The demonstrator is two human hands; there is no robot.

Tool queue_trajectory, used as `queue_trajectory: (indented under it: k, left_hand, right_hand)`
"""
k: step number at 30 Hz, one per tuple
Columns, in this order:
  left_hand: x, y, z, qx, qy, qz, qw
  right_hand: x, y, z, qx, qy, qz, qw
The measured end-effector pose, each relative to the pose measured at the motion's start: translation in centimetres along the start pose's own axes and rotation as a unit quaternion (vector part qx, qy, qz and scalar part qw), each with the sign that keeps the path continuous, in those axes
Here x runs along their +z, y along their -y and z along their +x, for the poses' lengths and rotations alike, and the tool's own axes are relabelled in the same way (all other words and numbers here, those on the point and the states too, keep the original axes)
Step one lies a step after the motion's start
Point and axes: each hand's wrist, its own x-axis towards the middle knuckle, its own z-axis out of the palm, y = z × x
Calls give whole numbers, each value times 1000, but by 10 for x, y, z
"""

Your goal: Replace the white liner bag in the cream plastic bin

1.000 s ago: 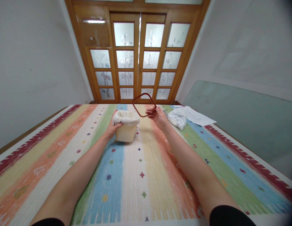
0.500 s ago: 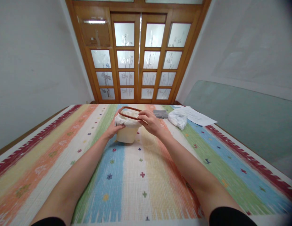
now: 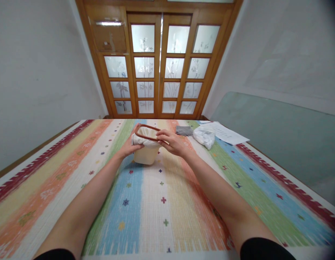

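Note:
A small cream-coloured bin (image 3: 145, 157) stands on the striped cloth, a white plastic bag (image 3: 149, 144) folded over its top edge. My left hand (image 3: 128, 147) is closed around the bin's left side, thumb at the front over the bag's fold. A brown oval rim ring (image 3: 146, 137) lies at the bin's mouth, its left end lower on the bag and its right side pinched in the fingers of my right hand (image 3: 173, 142). The fingers behind the bin are partly hidden.
Right of the bin, a folded grey cloth (image 3: 184, 130), a crumpled white plastic bag (image 3: 204, 136) and printed paper sheets (image 3: 229, 134) lie on the striped tablecloth (image 3: 152, 216). A pale green board (image 3: 275, 133) borders the right side; wooden glazed doors (image 3: 158, 65) stand beyond.
The brown rim ring has shifted slightly left and down, closer onto the bin's mouth, with my right hand following. My left hand keeps its hold on the bin.

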Motion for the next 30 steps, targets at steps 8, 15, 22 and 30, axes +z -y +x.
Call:
queue_trajectory:
  k: [8, 15, 22, 30]
  left_hand:
    - [-7, -7, -1, 6, 20, 23, 1000]
    - [-8, -7, -1, 24, 17, 30, 999]
    - [-10, -3, -2, 25, 8, 21, 999]
    - [-9, -6, -3, 16, 3, 16, 1000]
  right_hand:
    - [2, 1, 1, -6, 18, 23, 1000]
    - [9, 2, 2, 2, -10, 107, 994]
    - [9, 8, 4, 21, -15, 138, 990]
    - [5, 7, 4, 23, 5, 124, 992]
